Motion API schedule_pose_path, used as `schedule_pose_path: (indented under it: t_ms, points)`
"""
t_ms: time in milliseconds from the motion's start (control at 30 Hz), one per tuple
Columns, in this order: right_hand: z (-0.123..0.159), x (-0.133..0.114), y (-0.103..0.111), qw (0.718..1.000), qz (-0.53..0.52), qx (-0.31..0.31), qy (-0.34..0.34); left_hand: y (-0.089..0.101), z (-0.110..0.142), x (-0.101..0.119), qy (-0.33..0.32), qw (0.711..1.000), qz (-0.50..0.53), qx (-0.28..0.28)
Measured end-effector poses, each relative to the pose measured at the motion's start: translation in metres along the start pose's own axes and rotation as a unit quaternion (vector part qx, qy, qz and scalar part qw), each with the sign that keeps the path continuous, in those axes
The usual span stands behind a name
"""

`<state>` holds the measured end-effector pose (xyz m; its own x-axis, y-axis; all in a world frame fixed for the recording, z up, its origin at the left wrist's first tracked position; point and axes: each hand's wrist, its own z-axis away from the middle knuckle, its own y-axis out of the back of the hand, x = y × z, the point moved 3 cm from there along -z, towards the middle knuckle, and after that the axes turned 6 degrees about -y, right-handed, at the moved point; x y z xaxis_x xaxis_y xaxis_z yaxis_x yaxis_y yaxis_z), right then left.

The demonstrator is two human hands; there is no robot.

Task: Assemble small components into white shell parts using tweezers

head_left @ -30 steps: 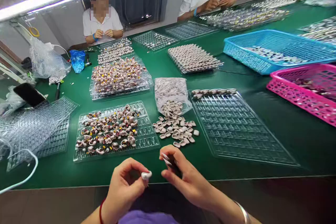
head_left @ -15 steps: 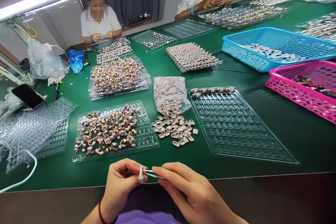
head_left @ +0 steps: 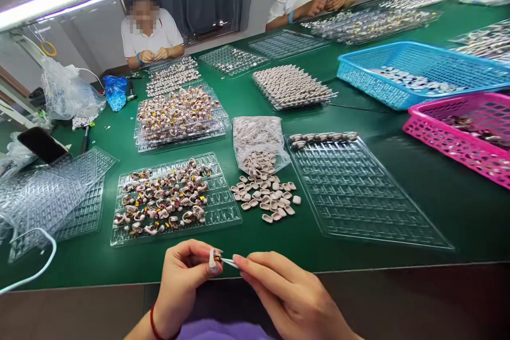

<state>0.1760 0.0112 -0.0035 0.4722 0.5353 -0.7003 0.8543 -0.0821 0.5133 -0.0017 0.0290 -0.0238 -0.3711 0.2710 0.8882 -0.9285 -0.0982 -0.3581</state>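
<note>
My left hand [head_left: 181, 273] is closed on a small pale earbud housing [head_left: 212, 261], pinched between thumb and fingers near the table's front edge. Dark and yellow bits show at the housing's right side. My right hand [head_left: 285, 289] grips metal tweezers [head_left: 230, 262], whose tips meet the inside of the housing. Beyond my hands lies a clear tray [head_left: 223, 215] with similar housings that have wires and yellow pieces. Loose beige shell covers [head_left: 271, 196] are heaped to its right, spilling from a plastic bag [head_left: 257, 130].
On the right, a clear tray [head_left: 370, 196] holds closed pieces along its far edge. Blue [head_left: 382, 90] and pink [head_left: 450, 149] baskets stand farther right. Stacked trays [head_left: 143, 141] and a phone [head_left: 42, 144] are on the left. Two people sit across the green table.
The tweezers' tips have drawn closer together at the housing. In my left fingers the housing has turned slightly, showing more of its dark and yellow inside.
</note>
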Motion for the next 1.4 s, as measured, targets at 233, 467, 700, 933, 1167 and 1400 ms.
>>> schedule_pose_path:
  t_ms: [233, 467, 700, 933, 1167, 1400]
  points:
    - [0.004, -0.006, 0.001, 0.977, 0.157, 0.043, 0.139, -0.002, -0.002, 0.000, 0.018, 0.999, 0.023, 0.024]
    - [-0.009, 0.008, 0.014, 0.971, 0.159, -0.040, 0.176, 0.003, -0.007, 0.001, 0.006, 1.000, 0.007, 0.024]
    - [-0.046, 0.093, 0.022, 0.982, 0.147, -0.048, -0.108, 0.006, -0.013, -0.002, -0.001, 1.000, -0.005, 0.019]
    - [-0.057, 0.115, 0.014, 0.977, 0.149, -0.066, -0.139, 0.006, -0.013, -0.001, -0.001, 1.000, -0.001, 0.018]
    - [-0.051, 0.115, 0.013, 0.983, 0.109, -0.056, -0.139, 0.004, -0.014, -0.001, 0.010, 1.000, 0.009, 0.015]
    - [-0.043, 0.069, 0.013, 0.992, -0.001, -0.046, -0.121, -0.002, -0.011, 0.000, 0.024, 0.999, 0.013, 0.019]
